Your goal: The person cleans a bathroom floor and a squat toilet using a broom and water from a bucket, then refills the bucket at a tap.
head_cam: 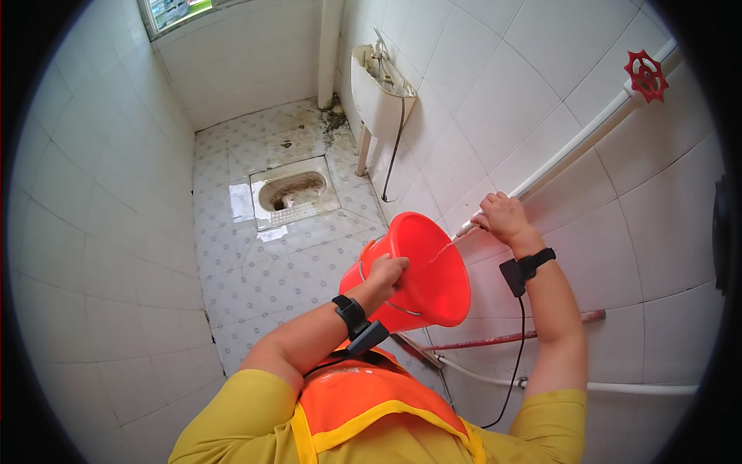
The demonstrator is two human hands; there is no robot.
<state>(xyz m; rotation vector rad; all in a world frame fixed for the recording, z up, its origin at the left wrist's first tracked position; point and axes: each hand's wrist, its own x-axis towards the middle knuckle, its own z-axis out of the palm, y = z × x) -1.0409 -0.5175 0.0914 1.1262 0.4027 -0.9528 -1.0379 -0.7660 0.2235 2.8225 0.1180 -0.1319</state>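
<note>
My left hand (388,272) is closed on the rim of a red plastic bucket (429,267), which tilts with its mouth towards the right-hand wall. My right hand (499,219) grips the lower end of a white wall pipe (556,156). From the pipe's end a thin stream of water (442,253) runs into the bucket. The bucket's wire handle (406,311) hangs against its outside. Farther up the pipe is a red valve handwheel (646,76). Both wrists wear black straps with small devices.
A stained squat toilet (295,191) lies in the wet tiled floor (278,278). An uncovered cistern (379,95) hangs on the right wall with a black cable or tube. Below the bucket, a red-handled tool (487,342) leans near a lower white pipe (637,388).
</note>
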